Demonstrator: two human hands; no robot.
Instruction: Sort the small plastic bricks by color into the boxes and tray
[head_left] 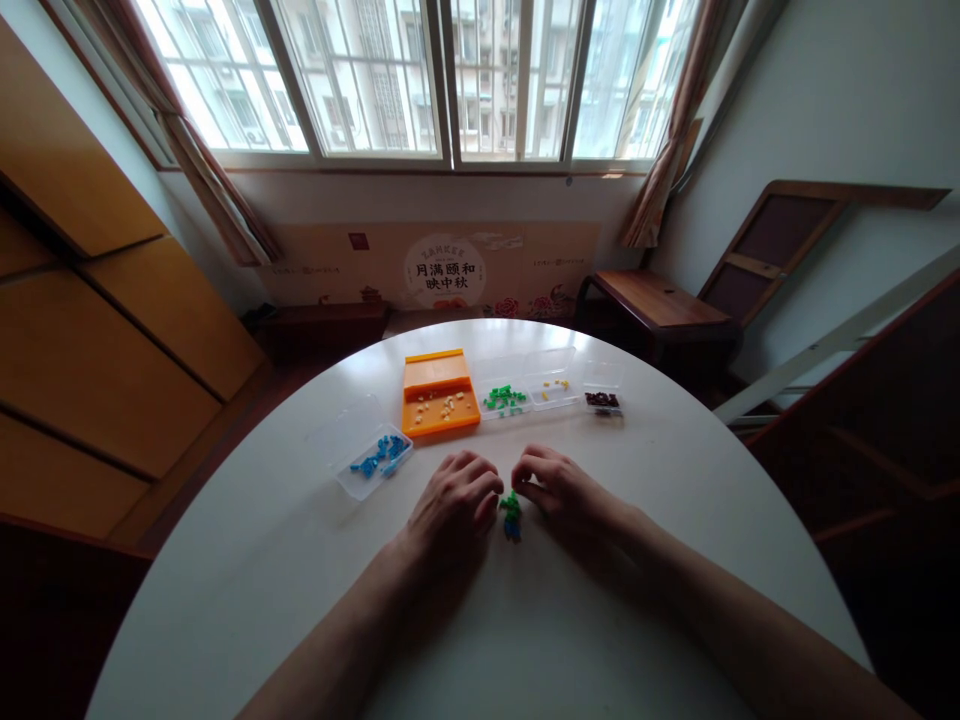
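Note:
A small green and blue brick model (511, 515) stands on the white round table (300, 560), between my two hands. My left hand (454, 503) rests on the table with its fingers curled, its fingertips touching the model's left side. My right hand (556, 485) lies just right of the model, fingers curled with the tips pinched close to the model's top. Whether the right fingertips hold a small piece is too small to tell.
Behind the hands stands a row of boxes: a clear box of blue pieces (375, 460), an orange box with pale pieces (439, 398), a clear box of green pieces (504, 400), one with yellow pieces (553, 385), one with dark pieces (602, 400).

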